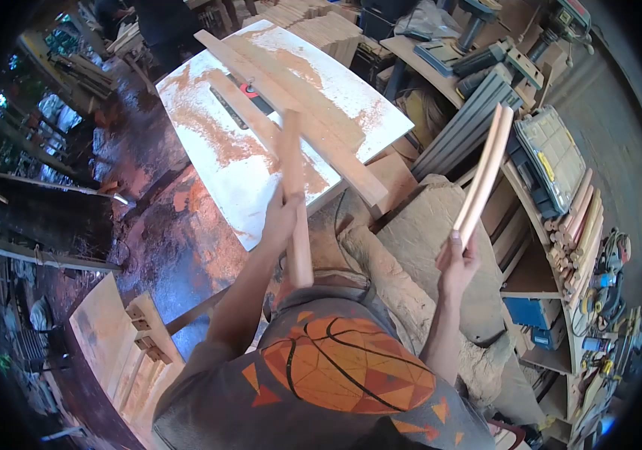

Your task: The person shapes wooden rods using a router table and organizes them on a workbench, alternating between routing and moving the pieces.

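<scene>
My left hand (282, 219) is wrapped round a flat wooden strip (300, 251), which I hold upright in front of my body, near the front edge of a white table (242, 187). Off to the right, my right hand (459, 262) grips the lower ends of two slim wooden strips (484, 169) with rounded edges, held side by side and pointing up. Across the sawdust-strewn tabletop lies a long wooden board (306, 127). Beside it are a shorter wooden piece (238, 105) and a red and black insert (250, 91) set in the table.
Shelving (531, 262) on the right carries a bundle of wooden sticks (577, 225) and a clear-lidded toolbox (551, 161). Stacked wood (321, 34) and a machine bench (426, 64) stand beyond the table. A person (163, 30) is at the far left. Boards (122, 337) lean at lower left.
</scene>
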{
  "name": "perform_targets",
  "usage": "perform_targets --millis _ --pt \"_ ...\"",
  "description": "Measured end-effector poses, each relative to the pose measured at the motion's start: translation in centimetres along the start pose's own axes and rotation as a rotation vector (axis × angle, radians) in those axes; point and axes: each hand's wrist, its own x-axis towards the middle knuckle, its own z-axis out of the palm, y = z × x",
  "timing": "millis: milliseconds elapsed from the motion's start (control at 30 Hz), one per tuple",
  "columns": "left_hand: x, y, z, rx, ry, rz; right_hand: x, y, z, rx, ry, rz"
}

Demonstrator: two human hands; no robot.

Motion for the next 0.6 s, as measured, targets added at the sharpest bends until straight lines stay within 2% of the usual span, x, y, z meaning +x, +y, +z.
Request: perform_targets --millis 33,100,167,200,267,367,500,567,600 --pt "1.7 -0.3 -0.1 0.055 0.093 0.149 -0.5 -0.8 -0.7 -0.028 0.029 -0.056" --pt "5.2 -0.7 0.5 0.123 0.057 0.131 -1.6 -0.5 -1.4 -0.066 0.038 -0.045" --pt "8.3 -3.3 2.4 0.353 0.25 0.154 -2.8 0.1 -1.9 -0.107 0.031 -0.031" --pt "8.5 -3.1 3.6 0.344 0.255 0.157 -3.3 0.7 -1.6 -0.112 0.01 0.01" --pt "8.4 -2.6 6.2 0.365 0.412 0.108 -4.0 1.9 -0.8 -0.116 -0.026 0.066" --pt "8.5 -3.6 7.9 0.391 0.466 0.178 -5.0 2.3 0.2 -0.133 -0.128 0.096" --pt "9.8 -2.3 8.7 0.254 0.527 0.092 -6.0 2.2 -0.1 -0.184 -0.276 0.144" --pt "12.3 -3.9 8.4 0.298 0.53 0.1 -5.8 3.8 -1.3 -0.23 -0.381 0.046" --pt "14.2 -4.9 8.2 0.327 0.479 0.151 -6.0 2.3 -0.4 -0.238 -0.408 -0.087"
